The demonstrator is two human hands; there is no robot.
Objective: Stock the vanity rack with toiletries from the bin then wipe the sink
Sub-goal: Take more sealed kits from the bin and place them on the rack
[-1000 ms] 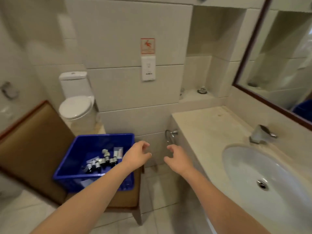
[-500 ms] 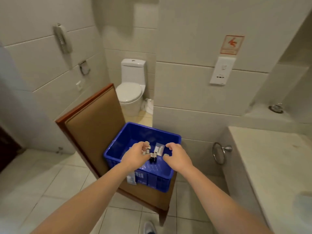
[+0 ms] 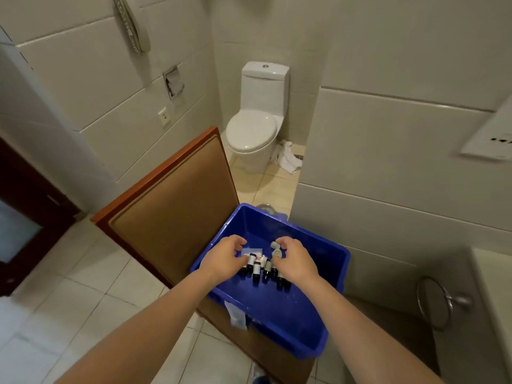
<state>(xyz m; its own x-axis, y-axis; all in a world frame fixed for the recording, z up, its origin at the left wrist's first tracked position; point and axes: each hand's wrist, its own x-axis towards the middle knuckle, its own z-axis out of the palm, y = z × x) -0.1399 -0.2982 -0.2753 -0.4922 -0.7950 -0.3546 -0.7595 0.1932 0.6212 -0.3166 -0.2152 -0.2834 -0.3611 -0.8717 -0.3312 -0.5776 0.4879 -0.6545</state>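
Blue bin, bottles between left grip and right grip

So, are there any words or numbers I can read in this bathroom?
None can be read.
White labels on the small bottles: too small.
Tag on the blue bin: blurred.
Dark marks on the wall plate: blurred.

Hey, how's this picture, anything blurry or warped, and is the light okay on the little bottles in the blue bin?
Head view: wall plate and towel ring at the right edge are blurred; tile lines bow from the wide lens; light is soft and even, no glare; the small bottles in the blue bin read fairly clearly.
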